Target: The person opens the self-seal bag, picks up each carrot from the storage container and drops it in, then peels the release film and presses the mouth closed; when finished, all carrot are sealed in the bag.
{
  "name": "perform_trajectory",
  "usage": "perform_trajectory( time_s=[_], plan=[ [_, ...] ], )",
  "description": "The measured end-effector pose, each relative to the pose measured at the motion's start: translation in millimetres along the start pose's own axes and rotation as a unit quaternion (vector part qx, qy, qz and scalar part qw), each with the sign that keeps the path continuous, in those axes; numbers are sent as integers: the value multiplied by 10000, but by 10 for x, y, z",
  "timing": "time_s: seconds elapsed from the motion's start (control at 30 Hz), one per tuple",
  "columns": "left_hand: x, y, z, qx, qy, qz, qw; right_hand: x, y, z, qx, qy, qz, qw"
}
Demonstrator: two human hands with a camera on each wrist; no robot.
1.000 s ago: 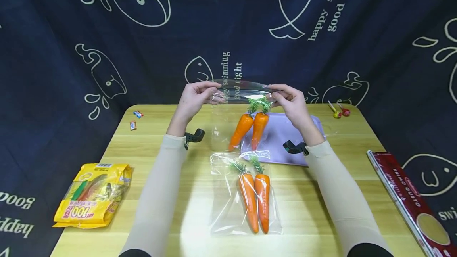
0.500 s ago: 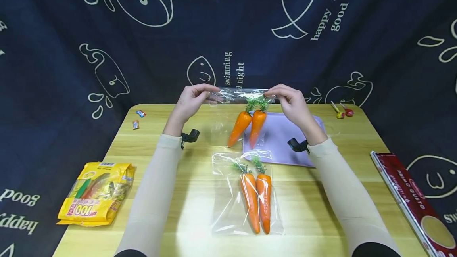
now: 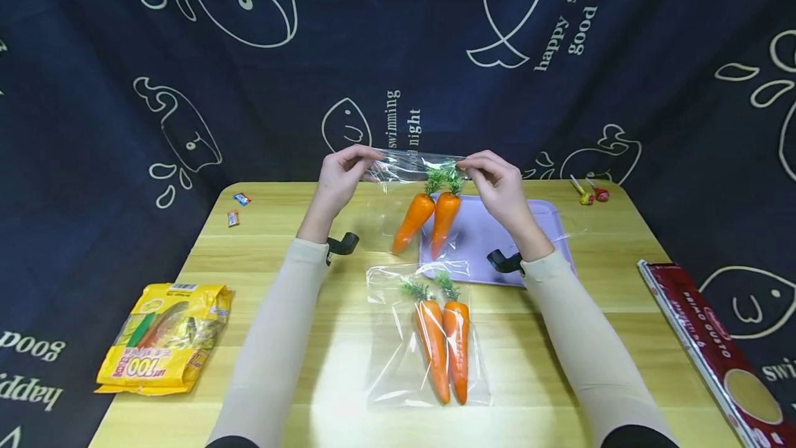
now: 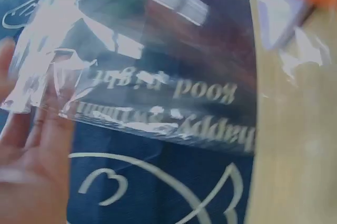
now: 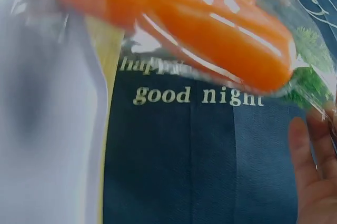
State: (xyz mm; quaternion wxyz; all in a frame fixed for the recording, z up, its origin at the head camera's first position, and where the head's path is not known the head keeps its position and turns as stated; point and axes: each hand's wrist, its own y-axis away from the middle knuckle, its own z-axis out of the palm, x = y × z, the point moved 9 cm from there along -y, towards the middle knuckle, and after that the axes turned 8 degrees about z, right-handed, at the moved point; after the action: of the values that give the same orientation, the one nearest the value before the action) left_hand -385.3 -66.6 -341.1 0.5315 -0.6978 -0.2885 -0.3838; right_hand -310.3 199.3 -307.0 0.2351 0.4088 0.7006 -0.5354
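Observation:
My left hand [image 3: 340,175] pinches the upper left corner of a clear plastic bag [image 3: 404,166], thumb against fingers. At the upper right corner my right hand [image 3: 497,182] pinches the same bag. Inside it hang two orange carrots [image 3: 414,222] with green tops, tips down, above the far part of the table. The right wrist view shows a carrot [image 5: 221,29] close up behind the film. In the left wrist view the film stretches from the left fingers [image 4: 55,92]. A second clear bag [image 3: 388,365] with two carrots [image 3: 458,344] lies flat on the table, nearer the person.
A lilac tray [image 3: 497,268] lies behind and right of the flat bag. The yellow food packet [image 3: 164,337] is at left, with two small wrapped sweets [image 3: 233,218] farther back. Two lollipops [image 3: 584,193] lie far right; a red spaghetti package [image 3: 715,351] lines the right edge.
Both hands still hold the bag's top edge. The bag's mouth, spread wider a second ago, now looks flatter, and the carrots in it hang slightly farther left and higher.

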Motion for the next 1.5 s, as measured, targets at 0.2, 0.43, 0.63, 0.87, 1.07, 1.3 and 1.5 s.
perform_trajectory(
  time_s=[0.2,0.43,0.63,0.87,1.07,1.3,1.5],
  plan=[
    [-70,128,294,-983,686,-154,9927,259,55,-4,478,-899,374,9941],
    [-6,83,417,-778,365,-40,9963,453,40,231,291,-2097,661,9751],
    [78,128,426,670,577,66,9961,144,80,383,1201,-1577,1051,9745],
    [380,243,440,2688,162,937,9585,-304,75,441,2456,-848,372,9649],
    [550,270,404,2973,-103,1428,9440,-400,46,418,2627,-494,41,9636],
    [437,189,346,2104,334,1107,9707,-263,-5,308,1873,-1007,108,9771],
    [348,144,360,1050,489,717,9907,74,-45,214,1068,-1557,435,9811]
  ],
)
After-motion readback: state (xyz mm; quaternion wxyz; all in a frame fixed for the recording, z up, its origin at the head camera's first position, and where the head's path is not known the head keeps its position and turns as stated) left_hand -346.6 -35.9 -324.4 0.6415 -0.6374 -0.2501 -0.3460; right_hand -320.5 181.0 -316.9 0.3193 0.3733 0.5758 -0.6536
